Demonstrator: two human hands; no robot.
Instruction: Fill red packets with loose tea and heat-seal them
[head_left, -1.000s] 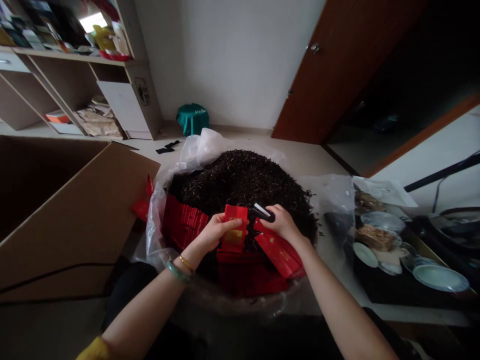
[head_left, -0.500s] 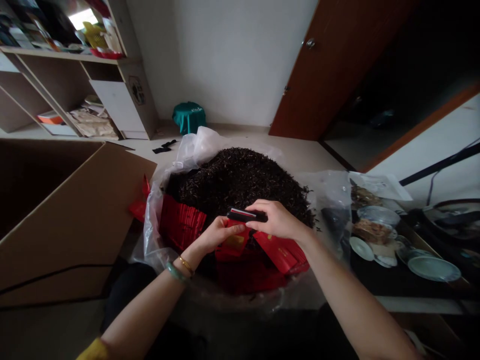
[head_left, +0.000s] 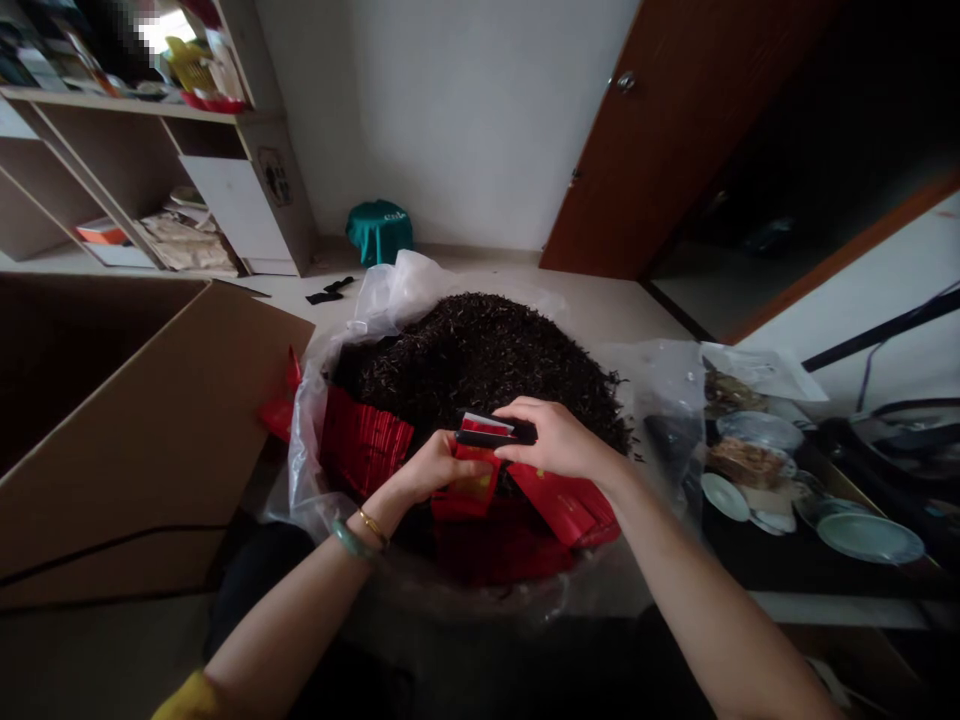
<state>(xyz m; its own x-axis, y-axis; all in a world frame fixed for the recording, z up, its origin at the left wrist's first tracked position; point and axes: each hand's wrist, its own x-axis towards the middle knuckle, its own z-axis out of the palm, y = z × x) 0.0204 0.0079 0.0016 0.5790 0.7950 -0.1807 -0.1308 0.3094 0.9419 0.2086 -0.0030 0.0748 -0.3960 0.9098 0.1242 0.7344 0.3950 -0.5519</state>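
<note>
My left hand (head_left: 439, 467) grips a small red foil packet (head_left: 469, 490) with gold print, holding it upright. My right hand (head_left: 559, 440) holds a small black stapler (head_left: 495, 432), whose jaws sit over the packet's top edge. The stapler's contact with the packet is partly hidden by my fingers. Beneath my hands, a large heap of dark loose tea leaves (head_left: 480, 365) lies in a clear plastic bag (head_left: 311, 450). Rows of red packets (head_left: 365, 440) stand along the heap's near left side, and more red packets (head_left: 562, 505) lie under my right hand.
A large open cardboard box (head_left: 150, 400) stands to the left of the bag, with a red packet (head_left: 276, 418) at its edge. Plates and bowls of food (head_left: 750, 465) sit on a dark surface at right. A shelf unit (head_left: 225, 170) and a door (head_left: 675, 150) are behind.
My right hand has moved left, bringing the black stapler from beside the red packet onto its top edge. The left hand still holds the packet, now lower and tilted slightly.
</note>
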